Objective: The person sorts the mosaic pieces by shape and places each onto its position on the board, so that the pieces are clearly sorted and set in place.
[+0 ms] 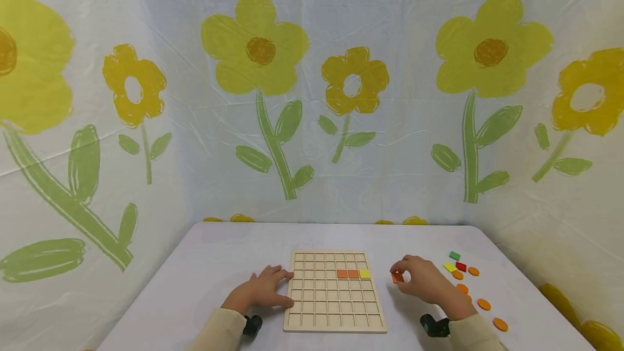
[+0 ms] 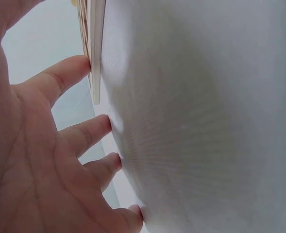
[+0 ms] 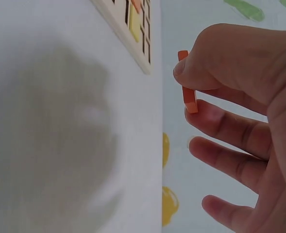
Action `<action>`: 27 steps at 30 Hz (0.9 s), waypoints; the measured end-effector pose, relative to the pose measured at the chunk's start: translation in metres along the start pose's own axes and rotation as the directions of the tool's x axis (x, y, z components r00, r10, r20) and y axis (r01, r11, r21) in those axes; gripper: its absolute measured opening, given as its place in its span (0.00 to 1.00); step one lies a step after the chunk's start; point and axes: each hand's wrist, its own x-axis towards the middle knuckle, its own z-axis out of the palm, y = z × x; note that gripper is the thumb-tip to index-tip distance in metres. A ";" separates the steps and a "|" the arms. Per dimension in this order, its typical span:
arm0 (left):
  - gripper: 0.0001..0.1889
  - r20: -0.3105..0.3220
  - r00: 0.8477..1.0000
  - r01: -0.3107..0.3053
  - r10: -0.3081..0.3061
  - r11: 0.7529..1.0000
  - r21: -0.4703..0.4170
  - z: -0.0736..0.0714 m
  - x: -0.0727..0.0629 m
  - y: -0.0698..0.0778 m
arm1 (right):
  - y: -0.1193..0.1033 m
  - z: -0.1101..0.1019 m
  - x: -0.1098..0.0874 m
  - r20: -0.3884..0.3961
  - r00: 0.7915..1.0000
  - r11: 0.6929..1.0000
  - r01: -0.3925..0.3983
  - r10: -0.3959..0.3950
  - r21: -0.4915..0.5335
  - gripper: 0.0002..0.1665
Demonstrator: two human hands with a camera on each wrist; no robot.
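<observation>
Between the thumb and fingers of my right hand (image 1: 425,281) is a small orange square tile (image 3: 189,99), pinched above the table just right of the wooden grid board (image 1: 322,309). The other fingers of that hand are spread apart in the right wrist view. My left hand (image 1: 263,288) lies at the board's left side with fingers spread, a finger and the thumb touching its edge. On the board, an orange tile (image 1: 342,274), a second orange tile (image 1: 353,274) and a yellow tile (image 1: 364,274) sit side by side in one row, at its right end.
Right of my right hand lie several orange round discs (image 1: 483,304), a green tile (image 1: 455,255), a red tile (image 1: 461,267) and a loose yellow tile (image 1: 449,267). My right forearm partly covers some discs. A flower-printed cloth (image 1: 409,177) hangs behind the white table (image 1: 234,248).
</observation>
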 end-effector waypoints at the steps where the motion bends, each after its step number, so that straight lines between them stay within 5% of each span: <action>1: 0.39 -0.001 1.000 0.001 -0.001 1.000 0.000 0.000 0.000 0.000 | -0.002 0.001 0.002 0.001 1.000 1.000 0.000 0.000 0.003 0.14; 15: 0.39 0.022 1.000 0.016 -0.016 1.000 -0.009 0.001 0.000 -0.001 | -0.030 0.017 0.019 -0.019 0.999 0.998 0.038 -0.038 0.041 0.14; 27: 0.39 0.012 1.000 0.008 -0.008 1.000 0.016 0.002 0.001 -0.002 | -0.052 0.026 0.028 -0.091 0.969 0.973 0.231 -0.228 0.024 0.10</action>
